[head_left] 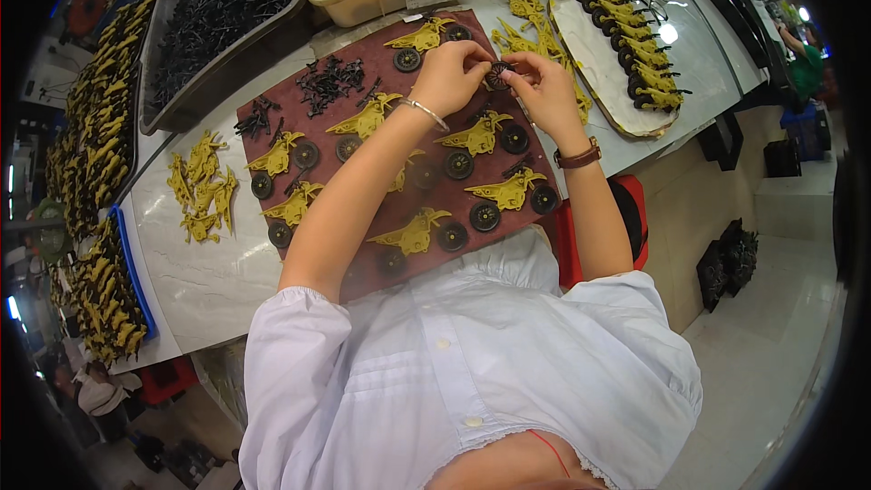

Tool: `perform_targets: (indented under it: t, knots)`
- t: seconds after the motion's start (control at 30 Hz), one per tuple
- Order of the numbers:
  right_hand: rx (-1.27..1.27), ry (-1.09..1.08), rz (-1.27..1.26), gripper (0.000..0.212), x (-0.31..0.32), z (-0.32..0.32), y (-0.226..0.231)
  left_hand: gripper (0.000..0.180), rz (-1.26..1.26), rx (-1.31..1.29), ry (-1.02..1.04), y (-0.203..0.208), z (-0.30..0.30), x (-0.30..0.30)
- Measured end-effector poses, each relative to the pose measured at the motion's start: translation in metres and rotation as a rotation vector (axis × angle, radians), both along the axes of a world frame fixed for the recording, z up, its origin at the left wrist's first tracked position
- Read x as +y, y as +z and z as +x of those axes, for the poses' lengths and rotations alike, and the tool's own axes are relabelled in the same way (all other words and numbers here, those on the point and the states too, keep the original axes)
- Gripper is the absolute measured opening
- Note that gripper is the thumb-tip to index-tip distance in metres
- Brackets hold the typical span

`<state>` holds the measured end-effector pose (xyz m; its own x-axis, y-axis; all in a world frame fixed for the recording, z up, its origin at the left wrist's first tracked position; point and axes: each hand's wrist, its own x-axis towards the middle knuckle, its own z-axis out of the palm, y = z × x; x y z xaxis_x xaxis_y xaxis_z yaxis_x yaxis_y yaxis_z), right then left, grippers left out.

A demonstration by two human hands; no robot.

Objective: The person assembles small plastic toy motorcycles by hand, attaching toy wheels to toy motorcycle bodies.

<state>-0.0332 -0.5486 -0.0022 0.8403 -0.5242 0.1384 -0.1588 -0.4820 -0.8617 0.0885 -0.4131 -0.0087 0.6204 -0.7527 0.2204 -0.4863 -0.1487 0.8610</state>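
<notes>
Above the far right part of a dark red mat (318,129), both hands meet at a small black toy wheel (497,75). My left hand (448,74) is closed, its fingertips pinching the wheel's left side. From the right, my right hand (546,95) pinches the same wheel between thumb and fingers. Yellow toy motorcycle bodies (479,134) lie in rows on the mat, with black wheels (459,164) beside them. A yellow body (420,37) with two wheels lies just beyond my left hand. Small black parts (328,83) are heaped at the mat's far left.
A grey bin (145,82) of black parts and a cream bin (363,7) of wheels stand at the far side. A pale tray (581,63) holds a row of yellow-and-black toys at right. Loose yellow bodies (201,186) lie left; a red stool (572,249) stands below the table.
</notes>
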Motion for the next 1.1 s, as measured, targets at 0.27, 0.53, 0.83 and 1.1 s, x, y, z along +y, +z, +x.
perform_targets:
  t: [0.27, 0.53, 0.83, 1.1]
  knots:
    - [0.147, 0.264, -0.269, 0.018, -0.019, 0.026, 0.003, 0.019, 0.235, -0.445, -0.156, 0.003, -0.007, 0.048]
    - [0.213, 0.338, -0.328, 0.016, -0.020, 0.033, 0.002, 0.018, 0.272, -0.516, -0.122, -0.006, -0.011, 0.050]
    - [-0.242, 0.312, -0.333, 0.024, 0.024, 0.085, 0.009, 0.025, -0.002, -0.674, -0.008, -0.004, -0.014, 0.075]
    - [-0.050, 0.785, -0.493, 0.056, 0.092, 0.174, -0.016, 0.026, 0.129, -0.348, 0.099, 0.066, -0.056, 0.170]
